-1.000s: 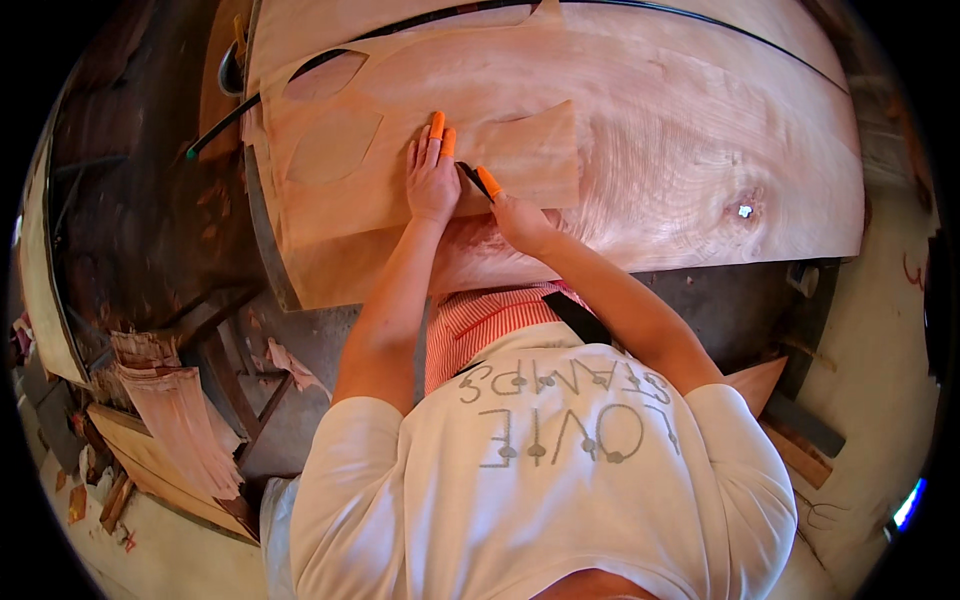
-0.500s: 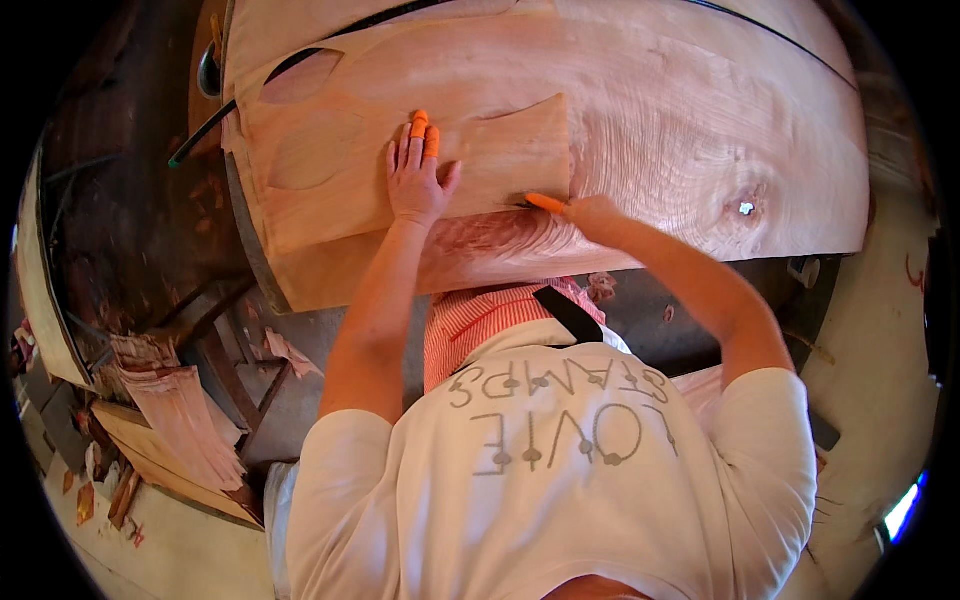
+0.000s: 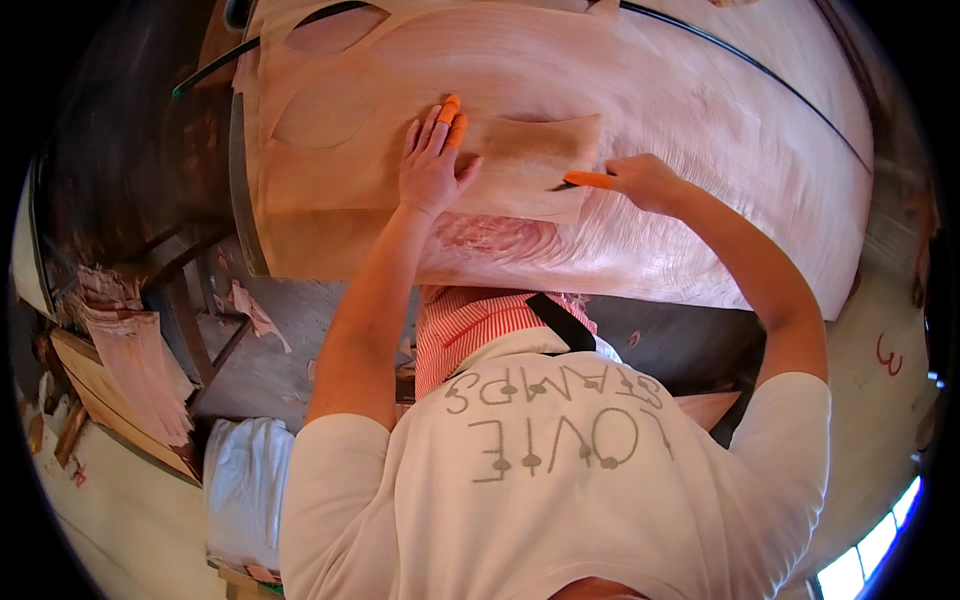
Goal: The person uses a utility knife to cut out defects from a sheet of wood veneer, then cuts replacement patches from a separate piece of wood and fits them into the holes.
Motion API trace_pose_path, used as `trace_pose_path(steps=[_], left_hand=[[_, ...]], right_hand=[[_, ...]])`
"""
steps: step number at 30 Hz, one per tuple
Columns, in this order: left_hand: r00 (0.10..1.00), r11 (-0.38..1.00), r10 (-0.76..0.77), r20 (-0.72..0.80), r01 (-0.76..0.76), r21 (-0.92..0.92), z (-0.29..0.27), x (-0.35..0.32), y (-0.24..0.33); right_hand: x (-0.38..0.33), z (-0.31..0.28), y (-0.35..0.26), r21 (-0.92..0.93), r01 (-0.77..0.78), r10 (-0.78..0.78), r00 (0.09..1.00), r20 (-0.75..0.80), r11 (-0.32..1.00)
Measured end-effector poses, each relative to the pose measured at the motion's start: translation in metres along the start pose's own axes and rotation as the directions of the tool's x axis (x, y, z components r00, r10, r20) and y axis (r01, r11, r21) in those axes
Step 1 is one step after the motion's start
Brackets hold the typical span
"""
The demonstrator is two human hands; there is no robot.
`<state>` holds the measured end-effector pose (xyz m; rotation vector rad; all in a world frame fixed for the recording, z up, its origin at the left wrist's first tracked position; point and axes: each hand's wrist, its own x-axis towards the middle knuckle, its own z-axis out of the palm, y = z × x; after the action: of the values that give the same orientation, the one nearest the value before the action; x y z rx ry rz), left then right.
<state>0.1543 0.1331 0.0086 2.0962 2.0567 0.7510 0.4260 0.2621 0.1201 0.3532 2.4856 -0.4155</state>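
At nine o'clock, low beside the counter, lie a stack of veneer offcuts and a white bundle; no package, label or sign shows there. Across the top of the view spreads the large veneer sheet, pale and pinkish, with leaf-shaped cutouts at eleven o'clock and a thin dark line arcing over it toward two o'clock.

Your left hand lies flat at twelve o'clock, fingers spread narrow and pressed on the left end of the small veneer patch, two fingertips capped in orange. The patch rests on the big sheet, just beyond your chest.

Your right hand, at one o'clock, is closed round an orange-handled knife whose dark tip touches the patch's right edge.

The blade points toward your left hand: a slip along the grain could run it into those fingers. Thin veneer may also split or tear if you press hard, and the patch could slide if your left hand eases.

At three o'clock a red hand-painted mark sits on the pale floor
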Motion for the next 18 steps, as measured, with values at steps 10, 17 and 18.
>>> trace_pose_path(steps=[10,17,18], left_hand=[[0.998,0.996,-0.062,0.029,0.064,-0.061,-0.011,0.0,0.003],[0.999,0.997,-0.037,-0.006,0.037,-0.069,-0.004,-0.001,-0.002],[0.999,0.997,-0.033,-0.015,0.032,-0.077,-0.005,-0.002,-0.002]], right_hand=[[0.121,-0.008,0.01,-0.186,0.259,-0.288,0.946,-0.15,0.948],[0.123,-0.015,0.029,-0.267,0.176,-0.195,0.98,-0.046,0.948],[0.115,-0.014,0.032,-0.251,0.128,-0.144,0.989,-0.044,0.96]])
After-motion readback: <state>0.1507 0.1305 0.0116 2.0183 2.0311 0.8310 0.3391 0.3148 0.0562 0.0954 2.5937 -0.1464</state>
